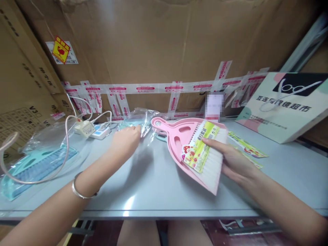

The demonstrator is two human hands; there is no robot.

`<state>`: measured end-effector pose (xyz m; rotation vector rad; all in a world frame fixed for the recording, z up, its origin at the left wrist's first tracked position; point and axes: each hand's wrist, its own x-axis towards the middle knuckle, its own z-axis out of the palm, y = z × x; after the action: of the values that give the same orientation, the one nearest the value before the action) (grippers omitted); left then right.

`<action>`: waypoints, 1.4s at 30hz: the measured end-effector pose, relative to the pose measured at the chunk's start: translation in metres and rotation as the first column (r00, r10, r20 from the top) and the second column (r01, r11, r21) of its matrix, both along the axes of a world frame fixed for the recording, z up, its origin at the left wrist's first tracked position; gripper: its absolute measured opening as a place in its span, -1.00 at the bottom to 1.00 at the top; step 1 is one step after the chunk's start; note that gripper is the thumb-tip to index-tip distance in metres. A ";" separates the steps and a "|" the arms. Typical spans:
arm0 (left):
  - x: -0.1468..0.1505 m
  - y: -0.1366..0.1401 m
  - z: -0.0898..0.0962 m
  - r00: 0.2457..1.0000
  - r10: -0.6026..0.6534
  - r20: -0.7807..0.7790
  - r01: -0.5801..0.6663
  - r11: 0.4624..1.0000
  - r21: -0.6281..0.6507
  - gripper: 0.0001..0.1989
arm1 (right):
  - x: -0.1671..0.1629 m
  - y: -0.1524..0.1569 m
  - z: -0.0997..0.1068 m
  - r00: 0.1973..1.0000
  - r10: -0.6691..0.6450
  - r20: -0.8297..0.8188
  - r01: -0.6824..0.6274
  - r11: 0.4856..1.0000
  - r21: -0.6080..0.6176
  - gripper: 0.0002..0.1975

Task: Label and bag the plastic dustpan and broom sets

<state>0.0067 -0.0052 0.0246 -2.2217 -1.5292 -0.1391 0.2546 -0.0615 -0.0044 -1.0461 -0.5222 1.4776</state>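
Observation:
My right hand [234, 159] grips a pink dustpan [176, 159] with a white-bristled brush [214, 167] nested in it. The thumb presses on a yellow-green card label [201, 147] lying across the brush. The pan is tilted above the table, its handle to the left. My left hand [128, 138] is closed on a crinkled clear plastic bag [145, 119], near the dustpan's handle. Something teal shows through and beside the bag, partly hidden.
A bagged teal dustpan with a blue brush [42, 167] lies at left, under a cable [67, 147]. Behind are a power strip [100, 131] and taped carton [164, 44]. More card labels [248, 147] and a printed box [282, 106] are at right on the table [159, 201].

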 end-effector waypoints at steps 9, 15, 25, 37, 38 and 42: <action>0.011 -0.024 -0.008 0.983 -0.178 0.039 0.177 0.984 0.026 -0.78 | -0.036 -0.050 -0.020 0.999 -0.014 -0.044 0.010 0.997 -0.074 -0.66; 0.022 -0.034 -0.023 0.888 -0.360 0.285 0.366 0.930 0.035 -0.74 | -0.057 -0.071 -0.025 0.989 -0.063 -0.134 0.055 0.997 -0.062 -0.65; 0.008 -0.038 -0.019 0.737 -0.496 0.458 0.564 0.826 -0.012 -0.75 | -0.078 -0.060 -0.026 0.909 -0.252 -0.332 0.237 0.968 -0.087 -0.71; 0.016 -0.057 -0.016 0.730 -0.553 0.400 0.606 0.796 -0.006 -0.78 | -0.096 -0.055 -0.023 0.879 -0.198 -0.433 0.172 0.980 -0.098 -0.71; 0.016 -0.059 -0.016 0.722 -0.556 0.412 0.607 0.795 0.009 -0.78 | -0.097 -0.054 -0.023 0.876 -0.200 -0.438 0.172 0.980 -0.103 -0.72; 0.015 -0.067 -0.017 0.720 -0.563 0.406 0.639 0.766 -0.072 -0.75 | -0.102 -0.051 -0.026 0.866 -0.209 -0.454 0.169 0.977 -0.128 -0.75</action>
<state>0.0219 -0.0717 0.0073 -2.9322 -0.9196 -0.6518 0.1527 -0.1127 -0.0304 -0.7405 -0.0110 1.5166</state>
